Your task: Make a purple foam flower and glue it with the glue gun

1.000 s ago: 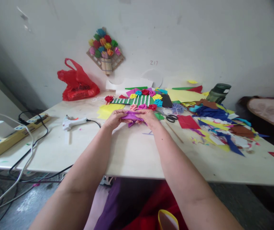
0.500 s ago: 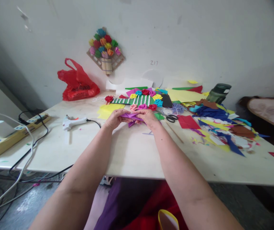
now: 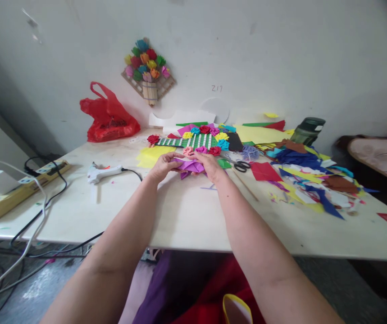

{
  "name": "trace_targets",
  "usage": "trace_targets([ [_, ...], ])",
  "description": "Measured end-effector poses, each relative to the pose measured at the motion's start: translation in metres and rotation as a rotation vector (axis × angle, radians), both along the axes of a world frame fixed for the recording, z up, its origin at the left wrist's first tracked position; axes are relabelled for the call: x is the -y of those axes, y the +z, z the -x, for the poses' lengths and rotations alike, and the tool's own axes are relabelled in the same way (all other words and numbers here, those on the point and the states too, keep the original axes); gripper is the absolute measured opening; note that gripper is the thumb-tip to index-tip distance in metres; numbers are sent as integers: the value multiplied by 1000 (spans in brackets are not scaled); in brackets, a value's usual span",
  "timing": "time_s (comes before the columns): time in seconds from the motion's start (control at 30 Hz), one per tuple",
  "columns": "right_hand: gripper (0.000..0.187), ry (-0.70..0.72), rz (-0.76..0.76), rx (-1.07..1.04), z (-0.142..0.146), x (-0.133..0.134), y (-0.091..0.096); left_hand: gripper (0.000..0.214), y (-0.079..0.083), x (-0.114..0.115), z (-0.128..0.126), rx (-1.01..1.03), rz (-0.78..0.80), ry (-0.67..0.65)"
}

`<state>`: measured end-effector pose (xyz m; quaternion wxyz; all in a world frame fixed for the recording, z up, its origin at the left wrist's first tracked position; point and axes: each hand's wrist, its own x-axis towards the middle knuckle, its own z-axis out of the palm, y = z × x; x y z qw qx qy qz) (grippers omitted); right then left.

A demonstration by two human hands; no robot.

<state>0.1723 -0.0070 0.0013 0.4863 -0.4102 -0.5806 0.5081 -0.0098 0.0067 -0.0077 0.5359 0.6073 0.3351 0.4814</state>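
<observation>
A folded piece of purple paper [image 3: 192,166] is held just above the table [image 3: 186,216] between both hands. My left hand [image 3: 163,164] pinches its left end and my right hand [image 3: 209,164] pinches its right end, fingers closed on the paper. Right behind the hands lies a green strip panel [image 3: 193,141] edged with small paper roses in red, pink, yellow and blue.
A white glue gun [image 3: 102,172] with a black cord lies to the left, beyond it a power strip [image 3: 17,189] with cables. A red plastic bag [image 3: 107,117] sits at the wall. Black scissors [image 3: 242,166], a thin stick and several coloured paper scraps [image 3: 301,175] cover the right side. A dark bottle [image 3: 308,130] stands far right.
The fingers of both hands have shifted slightly on the purple paper, which now shows a wider flat face between them. Nothing else has moved.
</observation>
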Motion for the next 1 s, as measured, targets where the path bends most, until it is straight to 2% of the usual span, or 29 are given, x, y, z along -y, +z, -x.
trace_targets([
  [0.17,34,51,151,37,-3,1,-1,40,0,0,1,-24,-27,-2],
  [0.27,27,78,177,91,-3,4,1,40,-1,0,1,-38,-37,0],
  [0.53,17,45,144,129,-1,5,3,39,1,1,1,-62,-32,11],
  [1.0,17,-41,12,215,5,8,4,48,-2,-1,0,-62,8,3],
])
